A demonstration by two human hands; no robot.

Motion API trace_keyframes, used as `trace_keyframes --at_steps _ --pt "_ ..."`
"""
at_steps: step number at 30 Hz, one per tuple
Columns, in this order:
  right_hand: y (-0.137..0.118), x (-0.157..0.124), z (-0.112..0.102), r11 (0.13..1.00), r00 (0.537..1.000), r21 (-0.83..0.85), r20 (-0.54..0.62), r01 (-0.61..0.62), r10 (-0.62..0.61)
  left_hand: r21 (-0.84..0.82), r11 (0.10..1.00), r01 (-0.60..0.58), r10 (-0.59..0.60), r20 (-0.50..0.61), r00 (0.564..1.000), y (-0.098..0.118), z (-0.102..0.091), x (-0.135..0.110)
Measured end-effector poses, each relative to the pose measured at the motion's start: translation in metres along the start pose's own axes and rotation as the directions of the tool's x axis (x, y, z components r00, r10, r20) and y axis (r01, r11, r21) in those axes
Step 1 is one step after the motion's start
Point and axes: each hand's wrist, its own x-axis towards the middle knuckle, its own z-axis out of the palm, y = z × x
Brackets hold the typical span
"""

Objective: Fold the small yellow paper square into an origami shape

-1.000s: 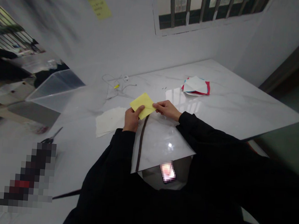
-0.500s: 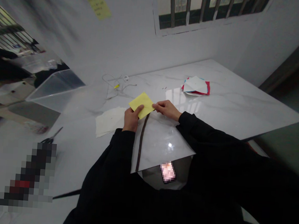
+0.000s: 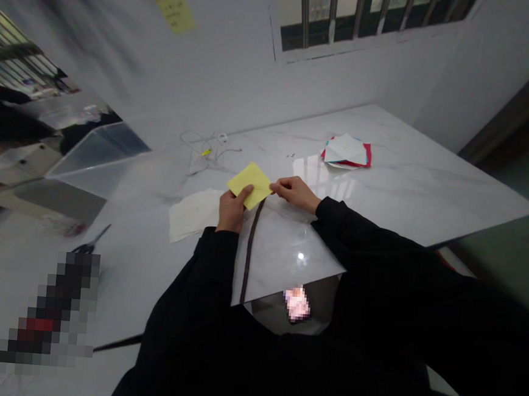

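Observation:
A yellow square of paper (image 3: 249,180) is held just above the white marble table (image 3: 397,190) in front of me. My left hand (image 3: 231,209) grips its near left edge, thumb on top. My right hand (image 3: 295,192) pinches its right corner. Both arms are in black sleeves. A sheet of pale cream paper (image 3: 193,213) lies flat on the table just left of my left hand.
A stack of red, white and blue papers (image 3: 347,151) lies further back on the right. A white cable with a yellow tag (image 3: 206,151) lies behind the paper. A clear plastic box (image 3: 97,154) stands at the left, scissors (image 3: 90,243) near it. A dark seam (image 3: 250,246) crosses the tabletop.
The yellow paper has shifted slightly left and down between my hands; both hands keep their grip.

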Motion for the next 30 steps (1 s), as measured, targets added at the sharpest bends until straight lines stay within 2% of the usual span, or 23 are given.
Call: trace_keyframes --at_steps 9,30 --pt "0.0014 0.0014 -0.0002 0.999 0.999 -0.020 -0.002 0.041 -0.041 0.006 1.000 0.005 -0.005 -0.006 1.000 0.0027 0.0011 -0.0029" --pt "0.0007 0.0003 -0.0001 1.000 1.000 0.005 -0.022 0.013 -0.013 0.034 0.999 0.005 -0.005 0.006 1.000 0.0019 0.0001 -0.0027"
